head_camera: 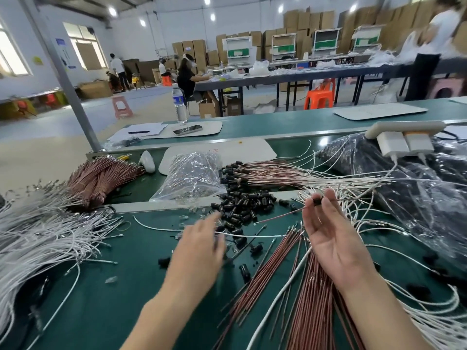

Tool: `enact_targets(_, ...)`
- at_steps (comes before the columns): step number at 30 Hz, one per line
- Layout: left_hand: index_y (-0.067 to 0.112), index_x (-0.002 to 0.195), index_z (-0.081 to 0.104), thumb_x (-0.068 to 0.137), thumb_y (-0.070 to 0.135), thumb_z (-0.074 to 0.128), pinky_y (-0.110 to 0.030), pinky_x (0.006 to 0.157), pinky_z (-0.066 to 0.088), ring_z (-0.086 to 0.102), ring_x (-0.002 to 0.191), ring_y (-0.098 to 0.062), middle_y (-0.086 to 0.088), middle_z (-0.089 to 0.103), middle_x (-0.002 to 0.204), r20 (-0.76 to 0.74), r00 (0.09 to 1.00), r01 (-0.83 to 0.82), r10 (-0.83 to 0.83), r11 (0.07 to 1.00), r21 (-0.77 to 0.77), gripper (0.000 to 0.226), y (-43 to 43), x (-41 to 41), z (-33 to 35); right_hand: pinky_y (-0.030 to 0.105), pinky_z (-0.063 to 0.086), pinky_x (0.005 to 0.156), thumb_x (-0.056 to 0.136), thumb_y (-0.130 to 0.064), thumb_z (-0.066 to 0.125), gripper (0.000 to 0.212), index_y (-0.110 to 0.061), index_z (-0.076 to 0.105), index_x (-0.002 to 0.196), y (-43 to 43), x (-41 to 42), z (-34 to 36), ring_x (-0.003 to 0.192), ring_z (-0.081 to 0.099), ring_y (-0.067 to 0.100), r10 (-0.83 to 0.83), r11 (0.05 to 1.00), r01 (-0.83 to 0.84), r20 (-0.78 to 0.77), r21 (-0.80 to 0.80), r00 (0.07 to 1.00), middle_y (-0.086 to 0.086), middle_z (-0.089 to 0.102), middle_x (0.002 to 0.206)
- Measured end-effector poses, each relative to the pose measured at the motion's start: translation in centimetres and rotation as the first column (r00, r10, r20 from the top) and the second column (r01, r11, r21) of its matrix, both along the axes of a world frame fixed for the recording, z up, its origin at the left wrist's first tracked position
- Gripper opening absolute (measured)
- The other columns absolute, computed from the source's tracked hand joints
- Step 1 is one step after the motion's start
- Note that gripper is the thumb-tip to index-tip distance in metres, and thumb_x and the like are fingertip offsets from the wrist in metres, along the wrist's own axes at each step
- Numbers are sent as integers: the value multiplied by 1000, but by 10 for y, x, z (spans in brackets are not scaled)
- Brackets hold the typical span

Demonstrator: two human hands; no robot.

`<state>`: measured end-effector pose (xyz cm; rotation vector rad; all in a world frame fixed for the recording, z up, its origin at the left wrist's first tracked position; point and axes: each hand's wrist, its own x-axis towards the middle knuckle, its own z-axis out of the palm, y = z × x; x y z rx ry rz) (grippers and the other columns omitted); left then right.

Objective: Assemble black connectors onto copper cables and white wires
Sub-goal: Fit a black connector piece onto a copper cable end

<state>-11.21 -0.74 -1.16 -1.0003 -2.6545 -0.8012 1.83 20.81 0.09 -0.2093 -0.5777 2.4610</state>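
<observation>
A small black connector (318,201), a short matte cylinder, sits pinched between the thumb and fingertips of the right hand (331,238), palm turned up. A thin copper cable (280,216) runs from it down to the left, its far end lying by the heap of connectors (242,203), which is a loose scatter of glossy black barrels on the green table (113,286). The left hand (199,246) reaches flat toward that heap, fingers stretched and blurred, with nothing seen in them. A white wire (252,235) lies just beyond its fingertips.

Under the right wrist a fan of straight reddish-brown cables (285,281) spreads out, ending in small metal tips. Behind the heap lie more cables and wires with black ends (273,173), beside a crinkled clear bag (192,173). To the left lie a tied copper bundle (101,175) and a thick drift of white wires (38,233). A shiny dark plastic bag (417,193) fills the right, with a white power strip (404,128) above it.
</observation>
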Motion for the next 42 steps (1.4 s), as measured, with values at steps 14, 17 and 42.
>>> enact_targets(14,28,111,60,105,27,49,-27,94,39,52,99,-9,13,54,108,-168,986,-10,3,999,-37,12,19,7,-25,29,61,86,93,-6,60,20,-16,76,100,0,-2,-1,99,74,19,13,999,-13,6,38,1000,8,75,109)
enact_targets(17,18,107,65,102,22,53,-31,84,45,56,84,-11,9,56,99,-123,989,-56,80,981,188,14,11,4,-20,30,61,86,92,-6,59,21,-15,76,102,1,-2,-1,98,75,20,6,999,-7,5,36,1000,10,74,107)
enact_targets(42,14,114,72,98,19,61,-32,63,53,56,73,-15,5,55,100,-229,961,215,-152,934,285,20,7,16,-7,34,62,82,92,-2,60,25,-15,79,102,-17,-10,-3,101,74,25,135,988,-139,61,72,989,13,74,114)
